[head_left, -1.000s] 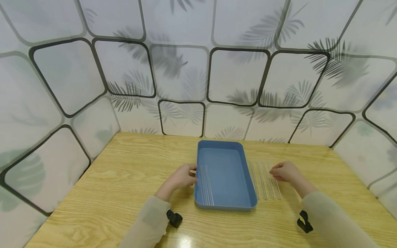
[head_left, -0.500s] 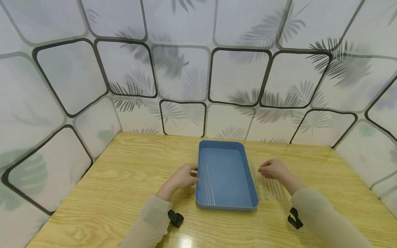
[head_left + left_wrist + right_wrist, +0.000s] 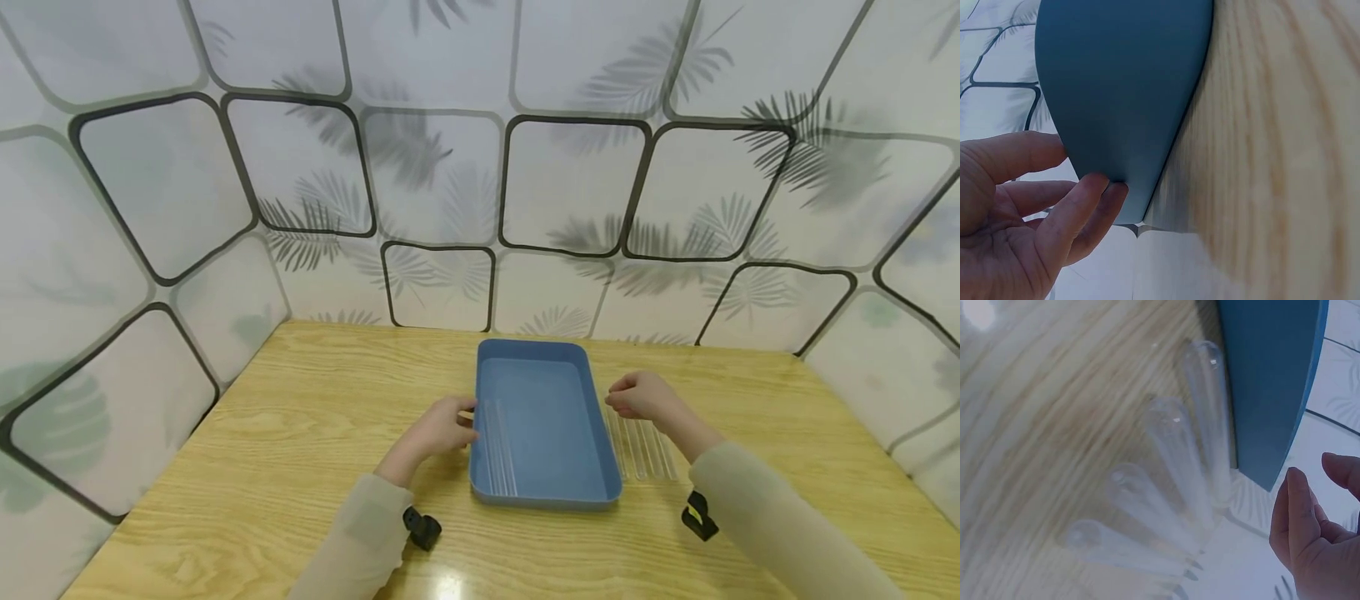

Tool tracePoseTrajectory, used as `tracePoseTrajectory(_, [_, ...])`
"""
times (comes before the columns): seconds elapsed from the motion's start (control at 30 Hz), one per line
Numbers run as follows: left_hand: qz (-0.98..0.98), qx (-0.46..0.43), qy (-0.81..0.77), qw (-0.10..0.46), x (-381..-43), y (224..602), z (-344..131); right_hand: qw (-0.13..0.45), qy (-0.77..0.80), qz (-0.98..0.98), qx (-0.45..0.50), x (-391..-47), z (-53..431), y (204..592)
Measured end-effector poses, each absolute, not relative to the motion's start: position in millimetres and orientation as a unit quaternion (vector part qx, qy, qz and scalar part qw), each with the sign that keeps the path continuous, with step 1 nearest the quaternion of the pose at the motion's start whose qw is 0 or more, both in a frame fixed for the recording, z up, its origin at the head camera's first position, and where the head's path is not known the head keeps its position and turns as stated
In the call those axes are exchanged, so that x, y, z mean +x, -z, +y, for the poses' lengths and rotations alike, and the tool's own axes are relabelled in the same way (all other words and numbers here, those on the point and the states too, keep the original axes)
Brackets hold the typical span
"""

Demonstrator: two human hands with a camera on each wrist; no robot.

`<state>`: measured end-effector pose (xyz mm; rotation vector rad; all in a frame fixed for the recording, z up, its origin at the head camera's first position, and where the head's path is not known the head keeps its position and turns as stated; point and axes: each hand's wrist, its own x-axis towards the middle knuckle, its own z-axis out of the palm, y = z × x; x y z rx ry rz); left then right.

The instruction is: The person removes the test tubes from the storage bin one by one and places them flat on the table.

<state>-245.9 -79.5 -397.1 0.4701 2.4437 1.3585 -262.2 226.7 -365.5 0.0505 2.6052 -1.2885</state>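
My left hand (image 3: 442,427) rests its fingertips against the outer left wall and rim of a blue tray (image 3: 551,417). In the left wrist view those fingers (image 3: 1088,209) lie loosely on the tray's wall. Clear test tubes (image 3: 498,450) lie side by side along the tray's left side. Above the far ends of several more clear test tubes (image 3: 637,446), on the table right of the tray, hovers my right hand (image 3: 641,396). From the right wrist its thumb and fingers (image 3: 1300,500) show loosely bent and apart, with nothing visible between them; the rounded tube ends (image 3: 1166,412) fan out beside the tray.
The wooden table (image 3: 322,400) ends against a pale wall covering (image 3: 438,287) with dark outlines and leaf prints at the back and both sides. Each sleeve has a small black camera (image 3: 422,529) at the wrist.
My right hand has moved left and farther back over the test tubes, from the rightmost one toward the tray's right wall. The left hand stays at the tray.
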Motion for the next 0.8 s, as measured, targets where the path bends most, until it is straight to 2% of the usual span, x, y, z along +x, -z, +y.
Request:
tracePoseTrajectory(0.37, [0.848, 0.169, -0.478, 0.153, -247.6, 399.6, -80.7, 0.116, 0.444, 0.889, 0.003, -265.9, 200.5, 361.4])
tracePoseTrajectory(0.8, [0.849, 0.165, -0.479, 0.154, -249.1, 401.8, -80.1, 0.133, 0.442, 0.887, 0.003, -266.3, 178.4, 380.0])
